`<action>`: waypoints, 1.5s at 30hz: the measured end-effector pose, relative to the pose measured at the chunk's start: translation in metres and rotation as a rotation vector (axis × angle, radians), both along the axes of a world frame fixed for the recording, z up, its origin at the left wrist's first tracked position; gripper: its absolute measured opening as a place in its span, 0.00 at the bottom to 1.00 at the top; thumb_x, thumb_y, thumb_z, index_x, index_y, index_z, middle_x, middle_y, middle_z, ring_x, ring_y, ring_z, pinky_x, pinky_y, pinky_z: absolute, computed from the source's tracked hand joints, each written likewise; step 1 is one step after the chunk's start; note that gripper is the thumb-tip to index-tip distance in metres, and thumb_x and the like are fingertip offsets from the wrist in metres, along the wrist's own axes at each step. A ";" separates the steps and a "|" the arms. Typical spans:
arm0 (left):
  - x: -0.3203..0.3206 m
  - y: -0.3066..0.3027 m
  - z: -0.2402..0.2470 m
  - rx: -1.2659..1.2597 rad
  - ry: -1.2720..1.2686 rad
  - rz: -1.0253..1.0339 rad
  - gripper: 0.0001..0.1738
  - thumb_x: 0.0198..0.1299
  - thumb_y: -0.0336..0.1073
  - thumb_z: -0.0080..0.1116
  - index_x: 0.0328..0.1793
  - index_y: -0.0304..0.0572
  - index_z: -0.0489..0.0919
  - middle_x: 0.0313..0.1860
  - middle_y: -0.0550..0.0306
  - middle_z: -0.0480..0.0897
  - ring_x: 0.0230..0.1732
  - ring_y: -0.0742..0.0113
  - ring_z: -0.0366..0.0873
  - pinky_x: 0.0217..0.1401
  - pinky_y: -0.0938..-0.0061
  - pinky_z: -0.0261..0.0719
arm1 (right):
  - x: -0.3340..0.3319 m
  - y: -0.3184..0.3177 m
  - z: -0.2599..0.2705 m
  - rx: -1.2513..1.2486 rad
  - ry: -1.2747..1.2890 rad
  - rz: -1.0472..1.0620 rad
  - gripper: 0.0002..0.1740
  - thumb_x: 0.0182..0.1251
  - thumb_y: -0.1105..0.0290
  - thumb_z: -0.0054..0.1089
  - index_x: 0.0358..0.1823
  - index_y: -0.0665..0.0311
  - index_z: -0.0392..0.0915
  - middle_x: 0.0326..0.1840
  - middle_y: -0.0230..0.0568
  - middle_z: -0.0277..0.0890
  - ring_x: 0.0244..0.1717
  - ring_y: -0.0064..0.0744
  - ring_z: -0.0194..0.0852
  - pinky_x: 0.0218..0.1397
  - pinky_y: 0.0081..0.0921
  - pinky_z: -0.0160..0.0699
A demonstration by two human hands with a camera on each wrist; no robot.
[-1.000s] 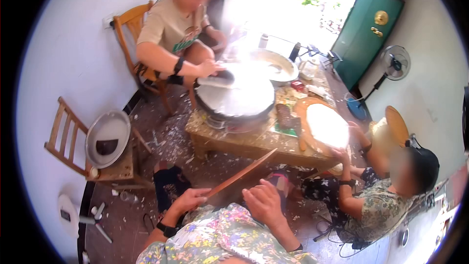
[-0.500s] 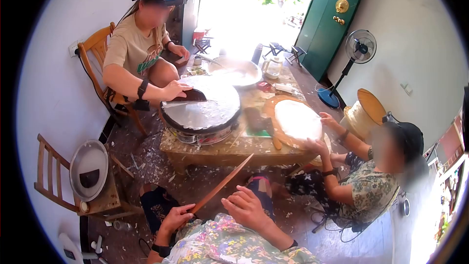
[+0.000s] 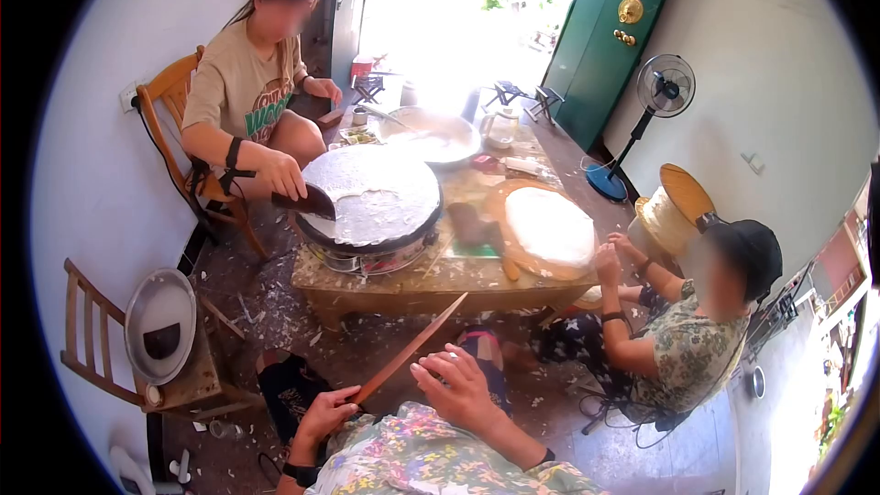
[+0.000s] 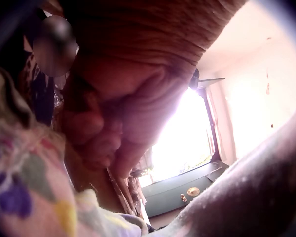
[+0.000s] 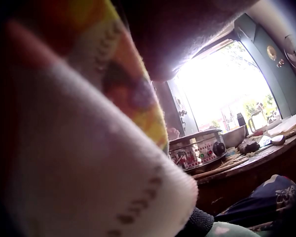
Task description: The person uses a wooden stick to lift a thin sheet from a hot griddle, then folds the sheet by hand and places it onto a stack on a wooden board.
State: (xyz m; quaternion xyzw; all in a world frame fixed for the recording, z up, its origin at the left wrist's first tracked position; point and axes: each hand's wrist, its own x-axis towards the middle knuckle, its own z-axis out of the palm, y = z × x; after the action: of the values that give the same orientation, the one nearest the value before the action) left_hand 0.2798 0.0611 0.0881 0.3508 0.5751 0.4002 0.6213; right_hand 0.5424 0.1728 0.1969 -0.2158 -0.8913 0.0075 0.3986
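In the head view, my left hand (image 3: 325, 417) grips the lower end of a long, flat reddish-brown wooden stick (image 3: 408, 353), which slants up to the right above my lap. Beside it my right hand (image 3: 458, 390) is raised, its fingers loosely bent and holding nothing, apart from the stick. The left wrist view shows my left hand (image 4: 118, 108) with fingers curled, close to flowered cloth (image 4: 39, 182). Similar cloth (image 5: 103, 148) fills much of the right wrist view and hides the fingers; only a dark part of my right hand (image 5: 172, 34) shows.
Ahead is a low wooden table (image 3: 385, 298) with a round griddle (image 3: 371, 197), a basin (image 3: 431, 137) and a white sheet on a round board (image 3: 500, 247). A person (image 3: 243, 96) sits at the left, another (image 3: 687, 339) at the right. A chair holds a metal pan (image 3: 160, 298).
The person at the left has drawn a dark scraper to the griddle's left edge. The person at the right has pulled both hands off the white sheet. My hands keep much the same pose.
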 end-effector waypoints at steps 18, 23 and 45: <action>-0.004 -0.004 -0.011 0.020 0.071 -0.026 0.28 0.62 0.28 0.63 0.70 0.36 0.75 0.33 0.66 0.82 0.26 0.82 0.69 0.26 0.83 0.67 | -0.001 -0.004 -0.002 -0.009 -0.005 0.049 0.24 0.53 0.75 0.69 0.55 0.61 0.80 0.37 0.31 0.74 0.46 0.30 0.77 0.70 0.40 0.68; -0.003 -0.004 -0.015 0.025 0.099 -0.031 0.28 0.62 0.28 0.63 0.69 0.34 0.75 0.44 0.62 0.85 0.39 0.80 0.75 0.41 0.82 0.75 | -0.002 -0.004 0.005 -0.006 0.009 0.028 0.27 0.52 0.71 0.71 0.56 0.61 0.78 0.47 0.35 0.77 0.53 0.36 0.76 0.71 0.42 0.66; -0.010 -0.004 -0.027 0.074 0.164 -0.043 0.26 0.59 0.31 0.66 0.64 0.31 0.78 0.42 0.59 0.87 0.40 0.78 0.79 0.42 0.79 0.78 | -0.008 -0.008 0.005 0.033 -0.008 -0.035 0.25 0.52 0.68 0.71 0.55 0.56 0.79 0.60 0.36 0.74 0.64 0.38 0.72 0.76 0.47 0.57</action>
State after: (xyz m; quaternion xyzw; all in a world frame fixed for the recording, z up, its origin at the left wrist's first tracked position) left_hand 0.2698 0.0573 0.0612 0.4176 0.6009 0.3778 0.5673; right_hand 0.5344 0.1651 0.2015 -0.2249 -0.8890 -0.0151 0.3985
